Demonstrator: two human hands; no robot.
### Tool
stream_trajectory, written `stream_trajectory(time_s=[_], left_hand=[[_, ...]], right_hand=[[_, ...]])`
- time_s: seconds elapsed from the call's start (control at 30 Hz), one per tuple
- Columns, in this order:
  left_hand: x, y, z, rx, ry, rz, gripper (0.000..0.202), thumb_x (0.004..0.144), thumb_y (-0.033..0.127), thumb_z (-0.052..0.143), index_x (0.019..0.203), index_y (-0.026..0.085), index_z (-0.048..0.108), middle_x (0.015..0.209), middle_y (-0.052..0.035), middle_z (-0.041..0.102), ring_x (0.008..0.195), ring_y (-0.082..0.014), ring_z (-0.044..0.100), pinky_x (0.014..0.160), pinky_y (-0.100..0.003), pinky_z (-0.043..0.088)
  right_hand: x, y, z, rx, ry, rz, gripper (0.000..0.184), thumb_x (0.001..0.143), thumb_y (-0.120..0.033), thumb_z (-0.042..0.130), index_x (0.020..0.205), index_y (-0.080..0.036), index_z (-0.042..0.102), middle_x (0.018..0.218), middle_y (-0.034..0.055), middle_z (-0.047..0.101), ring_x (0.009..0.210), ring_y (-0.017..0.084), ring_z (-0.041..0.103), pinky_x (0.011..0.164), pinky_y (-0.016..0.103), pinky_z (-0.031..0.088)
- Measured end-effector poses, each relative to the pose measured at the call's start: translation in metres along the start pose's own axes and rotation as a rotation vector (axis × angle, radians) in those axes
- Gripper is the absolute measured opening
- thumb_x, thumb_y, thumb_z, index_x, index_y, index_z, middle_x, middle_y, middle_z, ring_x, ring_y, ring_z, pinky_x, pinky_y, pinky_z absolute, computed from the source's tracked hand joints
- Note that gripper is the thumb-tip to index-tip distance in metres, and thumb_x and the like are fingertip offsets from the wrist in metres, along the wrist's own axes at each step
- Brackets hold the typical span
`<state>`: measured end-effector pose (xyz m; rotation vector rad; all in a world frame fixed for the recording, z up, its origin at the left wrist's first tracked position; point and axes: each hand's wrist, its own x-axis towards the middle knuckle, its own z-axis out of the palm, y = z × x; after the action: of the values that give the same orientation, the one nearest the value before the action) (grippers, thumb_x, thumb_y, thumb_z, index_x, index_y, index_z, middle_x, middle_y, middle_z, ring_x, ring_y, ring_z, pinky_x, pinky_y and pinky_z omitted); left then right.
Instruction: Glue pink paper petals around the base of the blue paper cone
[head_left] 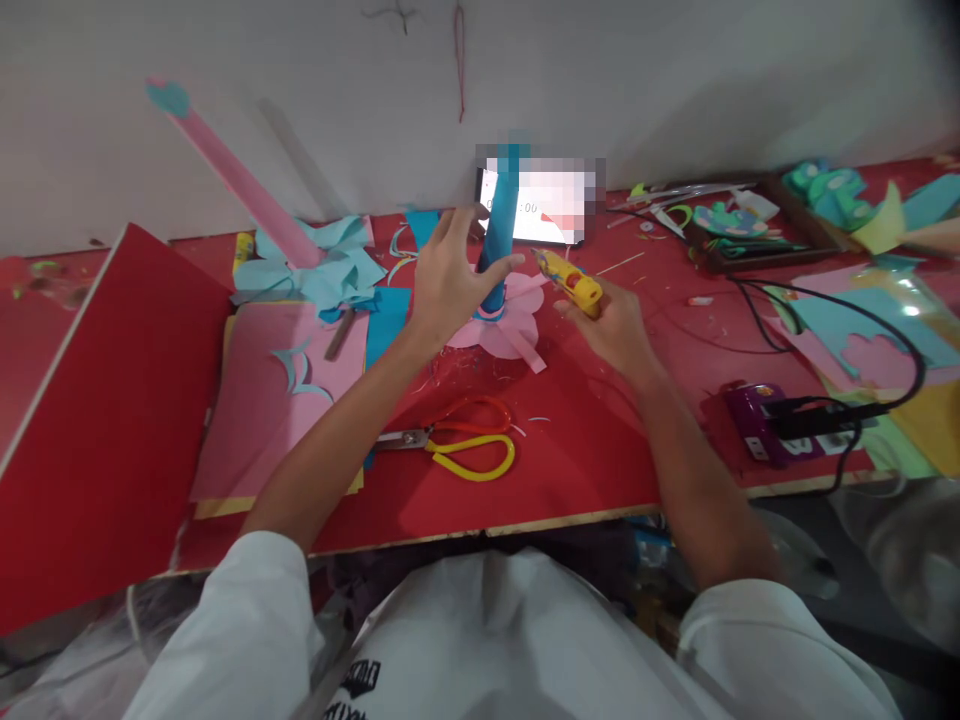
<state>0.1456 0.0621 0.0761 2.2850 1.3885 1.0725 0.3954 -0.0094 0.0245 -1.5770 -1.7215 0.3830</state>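
Note:
A blue paper tube (500,225) stands nearly upright on a pink petal-shaped paper base (514,335), with pink strips at its foot. My left hand (450,275) grips the tube from the left, its thumb across the front. In my right hand (619,325) is a yellow hot glue gun (574,282), its nozzle pointing toward the tube and a little apart from it. Scissors (472,450) with red and yellow handles lie nearer to me, their blades partly under my left forearm.
At left stand a pink paper tube (240,185) on light-blue petals and a red board (105,420). Behind the blue tube leans a lit screen (555,200). To the right are a brown tray (806,250), a purple power strip (765,425) with black cables, and paper sheets (900,320).

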Motion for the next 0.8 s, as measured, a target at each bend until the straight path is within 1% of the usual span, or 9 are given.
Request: stream_trajectory(time_s=[0.13, 0.23, 0.3, 0.37, 0.43, 0.57, 0.63, 0.7, 0.8], left_hand=[[0.007, 0.002, 0.012, 0.027, 0.063, 0.066, 0.058, 0.095, 0.068, 0.071, 0.131, 0.026, 0.054, 0.126, -0.0088, 0.068, 0.113, -0.0253, 0.063, 0.102, -0.044, 0.05], [0.013, -0.002, 0.017, 0.07, 0.052, 0.05, 0.05, 0.098, 0.061, 0.07, 0.132, 0.028, 0.053, 0.124, -0.0082, 0.069, 0.111, -0.0266, 0.063, 0.101, -0.046, 0.051], [0.018, -0.007, 0.015, 0.098, 0.033, 0.04, 0.045, 0.1, 0.055, 0.067, 0.133, 0.027, 0.052, 0.125, -0.0076, 0.069, 0.111, -0.0255, 0.063, 0.101, -0.048, 0.051], [0.023, -0.013, 0.008, 0.09, 0.026, 0.042, 0.038, 0.102, 0.05, 0.065, 0.13, 0.028, 0.052, 0.123, -0.0064, 0.071, 0.107, -0.0231, 0.063, 0.1, -0.047, 0.052], [0.027, -0.02, -0.001, 0.039, 0.036, 0.064, 0.03, 0.101, 0.044, 0.065, 0.123, 0.027, 0.054, 0.116, -0.0054, 0.072, 0.102, -0.0215, 0.065, 0.096, -0.045, 0.055], [0.034, -0.028, -0.022, -0.136, 0.053, 0.157, 0.027, 0.097, 0.038, 0.066, 0.117, 0.025, 0.054, 0.112, -0.0056, 0.074, 0.102, -0.0225, 0.072, 0.095, -0.041, 0.058], [0.038, -0.028, -0.032, -0.188, 0.058, 0.188, 0.025, 0.095, 0.034, 0.065, 0.117, 0.027, 0.055, 0.111, -0.0044, 0.074, 0.101, -0.0234, 0.074, 0.094, -0.04, 0.06], [0.042, -0.024, -0.043, -0.23, 0.066, 0.21, 0.03, 0.093, 0.031, 0.064, 0.122, 0.03, 0.055, 0.114, -0.0035, 0.074, 0.104, -0.024, 0.074, 0.094, -0.042, 0.062], [0.047, -0.014, -0.061, -0.237, 0.042, 0.209, 0.045, 0.095, 0.03, 0.058, 0.139, 0.028, 0.048, 0.127, -0.0044, 0.071, 0.113, -0.0236, 0.072, 0.099, -0.042, 0.061]], right_hand=[[0.001, 0.002, 0.006, 0.069, 0.113, -0.03, 0.048, 0.09, -0.067, 0.069, 0.108, -0.023, 0.075, 0.097, 0.0096, 0.08, 0.085, 0.027, 0.073, 0.081, 0.044, 0.06], [0.002, 0.003, 0.009, 0.101, 0.157, -0.043, 0.047, 0.091, -0.065, 0.069, 0.108, -0.022, 0.076, 0.096, 0.0086, 0.08, 0.082, 0.026, 0.073, 0.082, 0.044, 0.061], [0.002, 0.004, 0.009, 0.105, 0.16, -0.045, 0.047, 0.091, -0.064, 0.07, 0.109, -0.022, 0.077, 0.098, 0.0095, 0.081, 0.084, 0.027, 0.074, 0.084, 0.045, 0.062], [0.002, 0.005, 0.009, 0.103, 0.149, -0.052, 0.046, 0.092, -0.064, 0.07, 0.111, -0.022, 0.077, 0.102, 0.0108, 0.081, 0.089, 0.029, 0.075, 0.086, 0.048, 0.062], [0.001, 0.004, 0.008, 0.106, 0.129, -0.064, 0.045, 0.092, -0.064, 0.07, 0.112, -0.024, 0.077, 0.102, 0.0112, 0.081, 0.092, 0.03, 0.076, 0.088, 0.049, 0.063], [-0.001, -0.002, 0.006, 0.183, 0.067, -0.095, 0.044, 0.091, -0.064, 0.072, 0.109, -0.024, 0.077, 0.1, 0.0097, 0.079, 0.089, 0.029, 0.075, 0.086, 0.047, 0.064], [-0.003, -0.007, 0.004, 0.242, 0.055, -0.098, 0.046, 0.091, -0.066, 0.072, 0.106, -0.023, 0.077, 0.096, 0.0085, 0.078, 0.084, 0.026, 0.073, 0.08, 0.043, 0.063], [-0.004, -0.011, 0.0, 0.311, 0.036, -0.067, 0.048, 0.09, -0.068, 0.072, 0.104, -0.023, 0.077, 0.083, 0.0053, 0.073, 0.072, 0.021, 0.068, 0.068, 0.037, 0.06], [-0.005, -0.014, -0.006, 0.472, -0.027, -0.001, 0.046, 0.092, -0.07, 0.071, 0.106, -0.026, 0.078, 0.065, -0.0009, 0.059, 0.053, 0.014, 0.053, 0.05, 0.031, 0.046]])
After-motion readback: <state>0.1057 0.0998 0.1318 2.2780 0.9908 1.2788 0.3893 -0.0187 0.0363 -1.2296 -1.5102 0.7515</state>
